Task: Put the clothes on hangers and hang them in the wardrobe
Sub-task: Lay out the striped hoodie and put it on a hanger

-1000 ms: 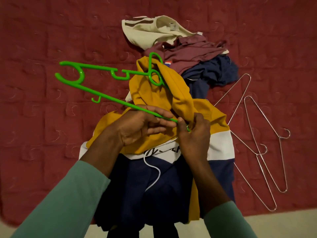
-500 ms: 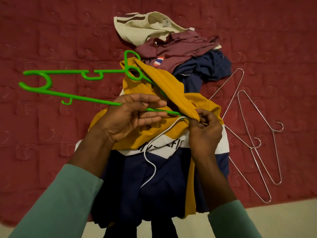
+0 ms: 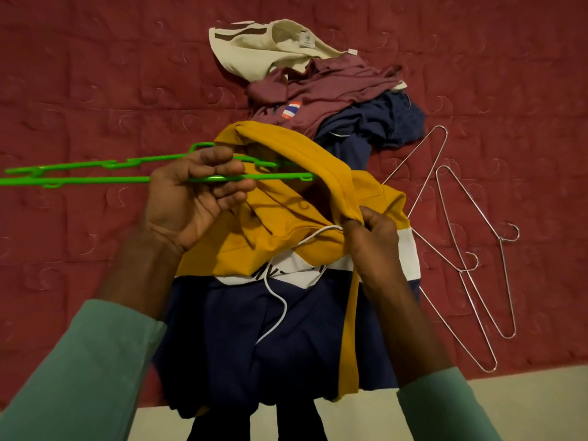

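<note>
A yellow, white and navy hoodie (image 3: 286, 237) lies on the red quilted bed, its lower part hanging over the near edge. My left hand (image 3: 194, 198) grips a green plastic hanger (image 3: 95, 179) by its lower bar. The hanger lies nearly flat, and its right end sits inside the hoodie's yellow neck opening. My right hand (image 3: 369, 237) pinches the yellow hood edge, lifting it over the hanger end. A white drawstring (image 3: 280, 300) dangles down the front.
Behind the hoodie lies a pile of cream (image 3: 264, 49), maroon (image 3: 334, 87) and navy (image 3: 381, 119) clothes. Several metal wire hangers (image 3: 471, 249) lie on the red quilt (image 3: 95, 74) to the right. A pale floor strip (image 3: 525, 386) runs along the near edge.
The green hanger has tipped flatter and shifted left, its right end going deeper under the yellow hood. My left hand turned palm-up round the bar. My right hand pulled the hood edge rightwards.
</note>
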Action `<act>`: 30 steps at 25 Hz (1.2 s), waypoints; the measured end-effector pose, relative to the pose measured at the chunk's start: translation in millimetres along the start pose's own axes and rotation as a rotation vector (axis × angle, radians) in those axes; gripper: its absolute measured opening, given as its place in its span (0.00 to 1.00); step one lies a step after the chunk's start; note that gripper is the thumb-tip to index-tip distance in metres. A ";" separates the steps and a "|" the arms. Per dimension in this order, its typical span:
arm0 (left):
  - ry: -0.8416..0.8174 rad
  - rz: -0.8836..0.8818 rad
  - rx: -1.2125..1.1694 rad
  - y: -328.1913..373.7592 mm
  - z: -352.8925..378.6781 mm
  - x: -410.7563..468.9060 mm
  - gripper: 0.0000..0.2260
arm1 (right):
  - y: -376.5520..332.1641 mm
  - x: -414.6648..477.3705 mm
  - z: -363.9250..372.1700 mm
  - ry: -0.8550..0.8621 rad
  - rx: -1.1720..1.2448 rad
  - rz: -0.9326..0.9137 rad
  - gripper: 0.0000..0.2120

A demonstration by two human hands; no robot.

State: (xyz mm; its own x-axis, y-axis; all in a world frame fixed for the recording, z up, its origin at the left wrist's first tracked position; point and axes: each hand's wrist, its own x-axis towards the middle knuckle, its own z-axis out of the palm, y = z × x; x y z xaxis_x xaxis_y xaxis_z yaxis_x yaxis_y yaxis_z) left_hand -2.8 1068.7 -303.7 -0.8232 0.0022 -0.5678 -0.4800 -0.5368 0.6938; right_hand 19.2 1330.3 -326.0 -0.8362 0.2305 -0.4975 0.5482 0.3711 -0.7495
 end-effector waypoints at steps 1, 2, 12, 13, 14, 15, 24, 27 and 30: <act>0.009 0.003 0.004 1.9 -0.2 -1.1 0.17 | -0.7 -3.8 2.6 -0.007 0.010 -0.009 0.10; 0.022 0.005 0.011 4.5 -2.9 -1.3 0.16 | -2.1 -7.2 4.0 0.001 0.037 -0.017 0.11; -0.286 -0.010 -0.224 40.1 -47.0 -1.0 0.14 | -10.2 9.6 39.8 -0.004 0.113 0.040 0.08; -0.197 0.046 -0.074 46.7 -16.8 1.4 0.13 | -3.1 4.7 51.1 -0.071 0.064 -0.009 0.05; -0.130 0.060 -0.013 53.2 16.2 9.9 0.17 | 4.5 -0.4 59.7 -0.119 0.027 -0.049 0.06; -0.126 0.044 -0.072 57.7 47.8 21.2 0.19 | 12.1 -3.7 65.0 -0.138 0.008 -0.072 0.09; -0.144 -0.175 0.394 -6.9 194.5 140.8 0.07 | 48.9 -3.6 37.5 -0.045 0.033 -0.098 0.06; -0.260 -0.164 0.578 -14.3 236.3 150.7 0.05 | 56.0 0.3 28.5 -0.112 0.074 -0.112 0.05; -0.235 -0.058 0.758 -23.4 244.8 169.5 0.14 | 56.7 4.9 10.9 -0.175 0.191 -0.054 0.12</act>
State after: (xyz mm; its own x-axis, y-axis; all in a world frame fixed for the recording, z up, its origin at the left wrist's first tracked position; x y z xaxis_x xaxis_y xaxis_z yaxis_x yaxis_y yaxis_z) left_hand -205.3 1288.1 -307.8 -0.7927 0.2356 -0.5623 -0.5298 0.1901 0.8265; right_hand 46.3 1342.6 -375.7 -0.8590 0.0500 -0.5095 0.5086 0.1979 -0.8380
